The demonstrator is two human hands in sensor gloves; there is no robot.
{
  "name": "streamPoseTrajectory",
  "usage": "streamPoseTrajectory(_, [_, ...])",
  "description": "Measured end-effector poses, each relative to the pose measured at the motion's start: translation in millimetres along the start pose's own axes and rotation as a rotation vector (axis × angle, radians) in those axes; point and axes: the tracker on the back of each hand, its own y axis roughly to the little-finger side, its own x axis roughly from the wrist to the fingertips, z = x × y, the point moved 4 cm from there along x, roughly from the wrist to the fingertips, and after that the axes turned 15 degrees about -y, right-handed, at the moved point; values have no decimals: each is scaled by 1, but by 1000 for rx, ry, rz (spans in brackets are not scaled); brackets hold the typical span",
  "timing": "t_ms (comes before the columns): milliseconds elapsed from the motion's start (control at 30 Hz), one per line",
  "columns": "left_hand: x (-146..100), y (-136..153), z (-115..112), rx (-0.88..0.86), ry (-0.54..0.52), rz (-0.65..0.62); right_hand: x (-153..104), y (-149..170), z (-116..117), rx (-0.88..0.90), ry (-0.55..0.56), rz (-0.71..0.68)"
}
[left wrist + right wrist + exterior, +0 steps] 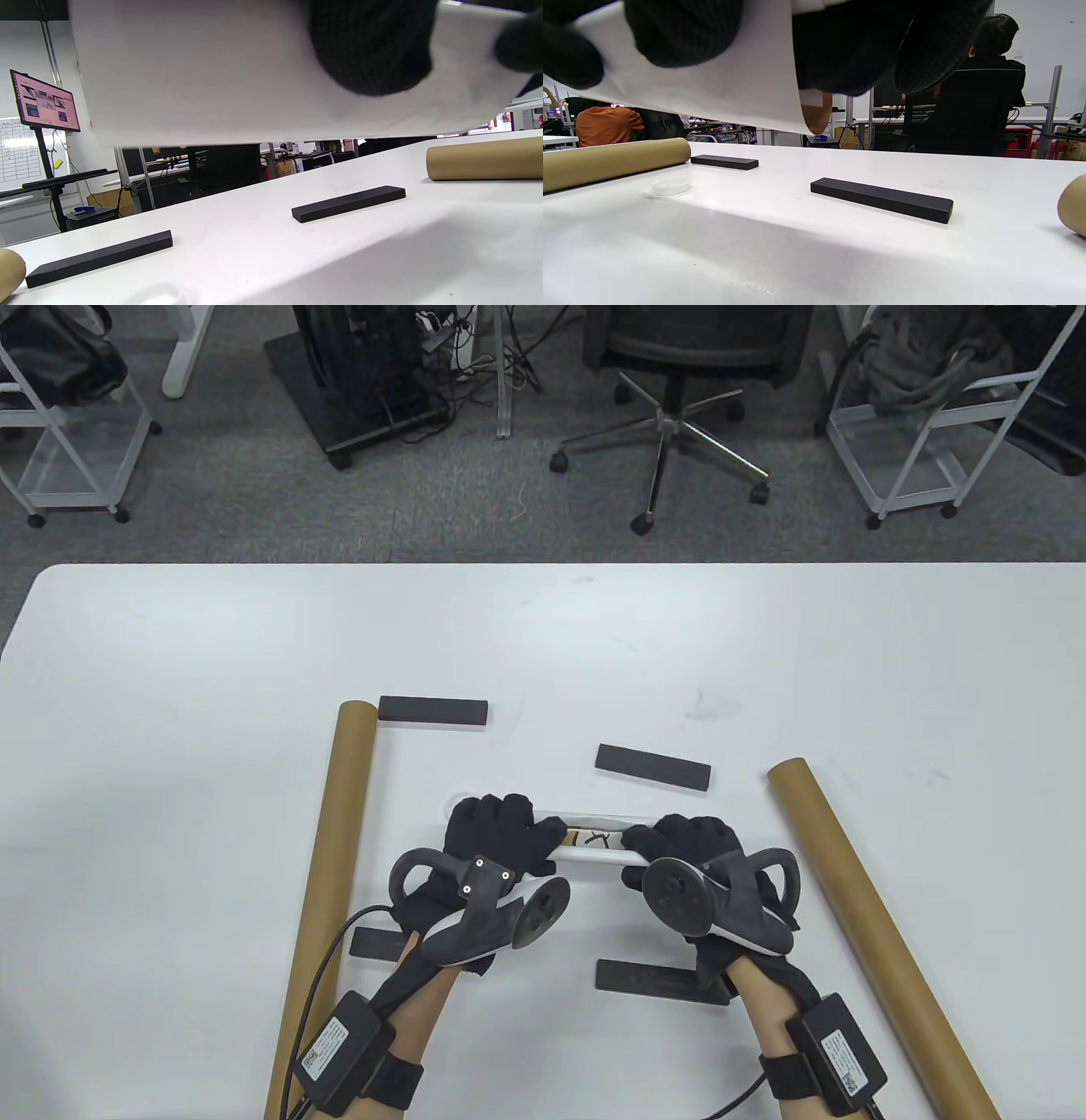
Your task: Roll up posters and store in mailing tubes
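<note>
A rolled white poster (594,855) lies crosswise between my two hands, a little above the table. My left hand (501,831) grips its left end and my right hand (687,841) grips its right end. In the left wrist view the roll (212,84) fills the top, with my gloved fingers (373,46) wrapped over it. In the right wrist view the roll (734,84) shows its open end under my fingers (683,29). One brown mailing tube (327,899) lies at the left, another (882,942) at the right. Both rest on the table.
Several black bars lie on the white table (170,729): two beyond the hands (433,711) (653,766), two near my wrists (373,942) (662,982). A small clear cap (670,186) lies near the left tube's far end. Chair and carts stand beyond the table.
</note>
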Motion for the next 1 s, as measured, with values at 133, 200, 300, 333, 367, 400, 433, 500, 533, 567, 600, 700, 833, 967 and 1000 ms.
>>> streamPoseTrajectory(133, [0,0,-2,-25,10,7,0,1,1,-2,-28,19])
streamPoseTrajectory(200, [0,0,-2,-26,8,7,0,1,0,-5,-25,16])
streamPoseTrajectory(300, [0,1,-1,-25,-6,6,0,-2,0,-22,-34,11])
streamPoseTrajectory(333, [0,2,-1,-22,-7,7,-1,-3,0,-22,-34,7])
streamPoseTrajectory(367, [0,2,-1,-20,-6,8,-1,-3,0,-20,-34,0])
streamPoseTrajectory(400, [-1,3,-1,-21,-6,10,-1,-3,-1,-19,-31,-4])
streamPoseTrajectory(433, [-1,3,-1,-23,-5,13,-1,-3,-1,-20,-23,-12])
streamPoseTrajectory(500, [-1,4,-2,-21,-3,14,-2,-3,-3,-19,-9,-16])
streamPoseTrajectory(533, [-1,4,-1,-21,-3,15,-2,-3,-3,-20,-4,-10])
streamPoseTrajectory(567, [-1,4,-2,-21,-2,15,-2,-3,-4,-24,2,-9])
streamPoseTrajectory(600, [-1,4,-2,-22,-1,15,-2,-3,-4,-25,5,-7])
streamPoseTrajectory(700, [0,5,-5,-36,14,18,0,-1,-3,-36,13,5])
streamPoseTrajectory(833, [-1,4,-6,-53,13,25,3,0,1,-41,-22,19])
streamPoseTrajectory(967, [-1,2,-5,-56,14,21,4,1,6,12,-93,18])
streamPoseTrajectory(1000, [-1,2,-5,-57,14,18,4,3,6,23,-91,18])
